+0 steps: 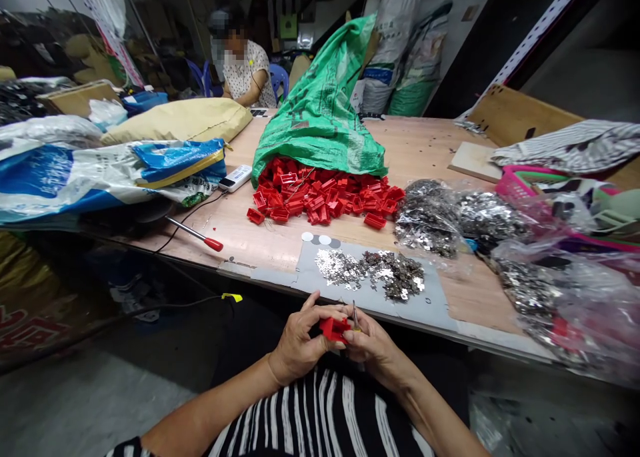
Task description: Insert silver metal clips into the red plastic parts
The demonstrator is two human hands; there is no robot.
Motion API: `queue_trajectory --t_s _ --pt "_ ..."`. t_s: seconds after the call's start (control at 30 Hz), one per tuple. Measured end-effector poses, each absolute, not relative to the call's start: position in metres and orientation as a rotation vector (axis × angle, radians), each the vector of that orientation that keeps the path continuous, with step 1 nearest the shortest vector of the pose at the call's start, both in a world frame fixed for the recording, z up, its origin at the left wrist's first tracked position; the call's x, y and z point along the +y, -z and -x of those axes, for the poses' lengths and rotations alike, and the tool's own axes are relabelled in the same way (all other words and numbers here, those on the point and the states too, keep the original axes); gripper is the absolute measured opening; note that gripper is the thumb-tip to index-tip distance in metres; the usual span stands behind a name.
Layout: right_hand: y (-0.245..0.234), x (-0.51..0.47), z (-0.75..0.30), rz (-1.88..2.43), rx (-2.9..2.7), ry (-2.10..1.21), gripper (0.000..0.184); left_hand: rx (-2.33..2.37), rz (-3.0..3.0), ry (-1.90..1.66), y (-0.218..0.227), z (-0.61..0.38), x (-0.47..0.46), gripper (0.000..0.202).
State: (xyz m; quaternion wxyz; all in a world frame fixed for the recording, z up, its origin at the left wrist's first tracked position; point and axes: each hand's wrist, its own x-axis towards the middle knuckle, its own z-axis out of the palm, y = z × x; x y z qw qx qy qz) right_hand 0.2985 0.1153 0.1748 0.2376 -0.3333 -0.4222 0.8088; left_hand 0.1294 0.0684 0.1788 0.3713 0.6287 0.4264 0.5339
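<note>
My left hand (299, 342) is closed around a small hollow red plastic housing (334, 329), just off the table's front edge and above my lap. Close against it, my right hand (376, 352) pinches a thin metal-tipped tool (355, 314) pointing upward; a bit of yellow shows at its base, and its exact kind is unclear. The right fingertips also touch the housing. Beyond the hands, a pile of small shiny metal pieces (340, 268) and a darker heap of metal pieces (403, 277) lie on a grey sheet (435, 304).
Red plastic housings (320, 194) spill from a green woven sack (320, 117). Bags of metal pieces (427, 217) and a pink basket (520, 180) stand right. At left lie a red-handled lever (213, 244), a white device (236, 178) and sacks (185, 120). Another person (250, 70) sits behind.
</note>
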Motion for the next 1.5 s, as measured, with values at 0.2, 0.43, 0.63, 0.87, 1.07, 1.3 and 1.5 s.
queue_trajectory --t_s 0.2,0.43,0.63,0.87,1.07,1.3,1.5 --pt "-0.186 0.123 -0.299 0.993 -1.332 -2.127 0.039 1.171 -1.346 -1.381 -0.174 -0.127 0.068 0.026" --pt "-0.205 0.159 -0.298 1.247 -2.170 -0.941 0.017 1.271 -1.094 -1.507 -0.171 -0.125 0.070 0.029" --pt "-0.195 0.176 -0.276 1.320 -2.515 -0.363 0.021 1.352 -1.111 -1.566 -0.170 -0.121 0.072 0.029" --pt "-0.194 0.180 -0.268 1.362 -2.614 -0.262 0.012 1.467 -1.219 -1.567 -0.171 -0.117 0.070 0.030" --pt "-0.192 0.179 -0.271 1.298 -2.609 -0.285 0.013 1.538 -1.351 -1.579 -0.171 -0.117 0.072 0.028" --pt "-0.198 0.174 -0.271 1.215 -2.237 -0.856 0.009 1.618 -1.506 -1.561 -0.175 -0.120 0.074 0.024" --pt "-0.202 0.162 -0.266 1.139 -1.944 -1.301 0.018 1.619 -1.584 -1.570 -0.179 -0.124 0.077 0.022"
